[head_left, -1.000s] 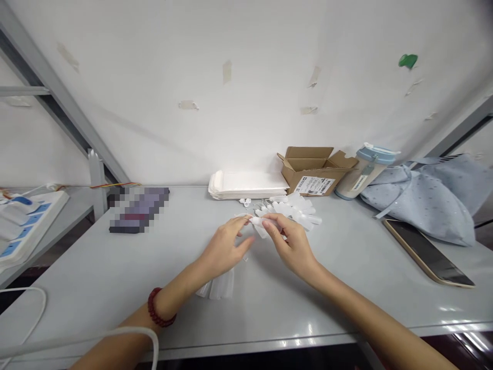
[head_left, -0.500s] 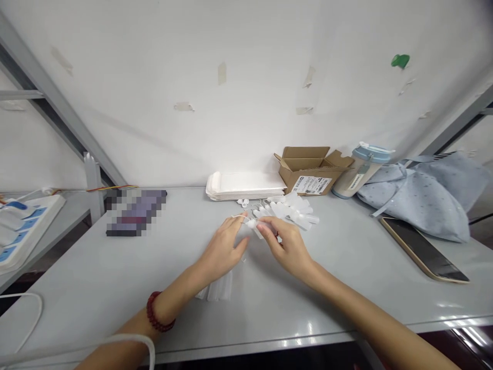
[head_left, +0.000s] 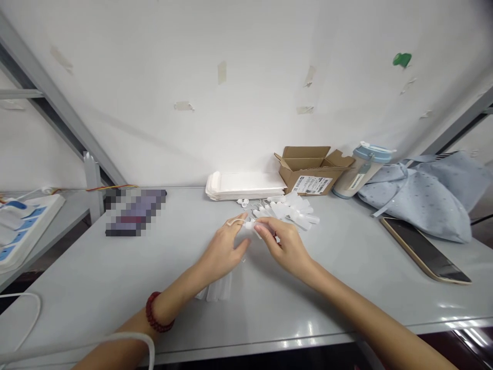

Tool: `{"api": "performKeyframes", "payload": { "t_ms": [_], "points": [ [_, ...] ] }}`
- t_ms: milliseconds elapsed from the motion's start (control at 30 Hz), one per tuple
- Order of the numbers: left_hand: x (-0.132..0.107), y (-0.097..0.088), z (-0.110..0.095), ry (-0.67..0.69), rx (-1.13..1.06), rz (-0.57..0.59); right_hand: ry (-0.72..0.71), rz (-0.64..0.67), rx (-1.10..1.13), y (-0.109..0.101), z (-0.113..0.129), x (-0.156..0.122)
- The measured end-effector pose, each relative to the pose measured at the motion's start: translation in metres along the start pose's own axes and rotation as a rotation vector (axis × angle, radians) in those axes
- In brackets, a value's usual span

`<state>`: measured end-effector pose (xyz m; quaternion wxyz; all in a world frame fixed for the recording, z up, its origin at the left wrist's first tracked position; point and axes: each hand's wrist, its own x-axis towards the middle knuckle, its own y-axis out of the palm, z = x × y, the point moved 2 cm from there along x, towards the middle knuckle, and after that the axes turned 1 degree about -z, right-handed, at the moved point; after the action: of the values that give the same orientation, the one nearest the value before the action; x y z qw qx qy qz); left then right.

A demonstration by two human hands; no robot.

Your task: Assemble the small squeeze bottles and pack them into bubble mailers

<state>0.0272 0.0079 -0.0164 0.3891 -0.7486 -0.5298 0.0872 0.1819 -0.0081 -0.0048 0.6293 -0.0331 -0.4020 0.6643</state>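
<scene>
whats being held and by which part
The right hand pinches a small white piece, exact part unclear; a pale loop crosses the left hand's fingers.

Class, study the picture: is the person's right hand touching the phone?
No, the right hand pinches a small white piece, while the phone lies apart, farther to the right.

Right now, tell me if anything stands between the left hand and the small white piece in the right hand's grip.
Nothing visible does: the left hand is close beside the small white piece, a thin white loop across its fingers, and the right hand pinches the piece. The white pile lies beyond.
</scene>
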Motion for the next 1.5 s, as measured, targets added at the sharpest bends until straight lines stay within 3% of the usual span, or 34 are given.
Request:
{"api": "performKeyframes", "payload": {
  "t_ms": [233, 400, 533, 700, 867, 1033, 1167, 1333, 1500],
  "points": [
    [0.0007, -0.0017, -0.0023, 0.01, -0.057, -0.001, -0.04, 0.025, 0.007, 0.0002, 0.0009, -0.0001],
    [0.0008, -0.0019, -0.0027, 0.007, -0.035, -0.026, 0.008, -0.03, -0.021, -0.0019, -0.0008, 0.0015],
    [0.0014, -0.001, -0.0013, 0.02, -0.056, -0.014, -0.036, 0.035, -0.014, -0.0007, 0.0004, 0.001],
    [0.0017, -0.0004, 0.0007, -0.01, -0.015, 0.006, 0.005, -0.005, -0.035, -0.0016, -0.0017, 0.0016],
    [0.0008, -0.0016, -0.0019, 0.003, -0.04, 0.003, -0.035, 0.043, -0.025, -0.0016, -0.0019, 0.0018],
    [0.0013, -0.001, -0.0036, -0.025, -0.048, 0.009, -0.01, -0.012, -0.036, -0.0039, -0.0029, 0.0023],
    [0.0012, 0.0001, -0.0039, 0.014, -0.049, 0.009, -0.05, 0.037, -0.028, -0.0016, -0.0018, 0.0013],
    [0.0011, 0.0008, -0.0015, -0.012, 0.0, 0.012, -0.025, -0.03, -0.059, -0.002, -0.0033, 0.0017],
    [0.0013, 0.0012, 0.001, 0.01, 0.018, 0.001, -0.037, 0.023, -0.045, -0.0023, -0.0017, 0.0006]
  ]
}}
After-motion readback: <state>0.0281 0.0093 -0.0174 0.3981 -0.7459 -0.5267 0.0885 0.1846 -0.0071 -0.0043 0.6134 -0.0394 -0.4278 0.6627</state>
